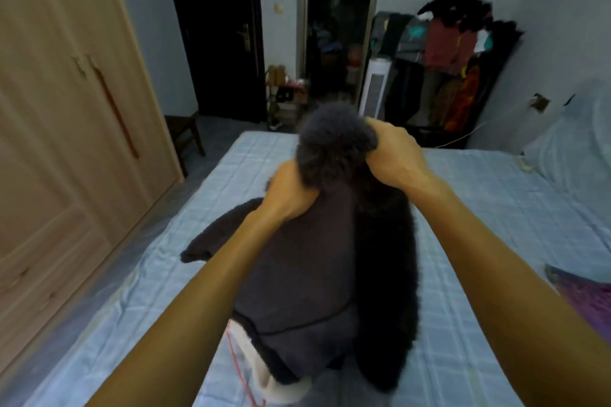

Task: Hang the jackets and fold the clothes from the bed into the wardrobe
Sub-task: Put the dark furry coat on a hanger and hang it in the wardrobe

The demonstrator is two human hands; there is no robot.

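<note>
While both arms reach out over the bed with its light-blue checked sheet (pixel 479 208), the left hand (pixel 291 190) and the right hand (pixel 393 155) each grip the fluffy top of a dark grey fleece jacket with black furry trim (pixel 314 274) — fingers curled into the fabric. The jacket hangs over the bed, one sleeve spread leftward. The pale wooden wardrobe (pixel 66 109) stands closed at left — well apart.

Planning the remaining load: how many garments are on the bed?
2: a dark jacket gripped by the left hand and right hand over the middle of the bed, and a purple garment at its right edge. White cloth under the jacket's hem may be a third.
</note>
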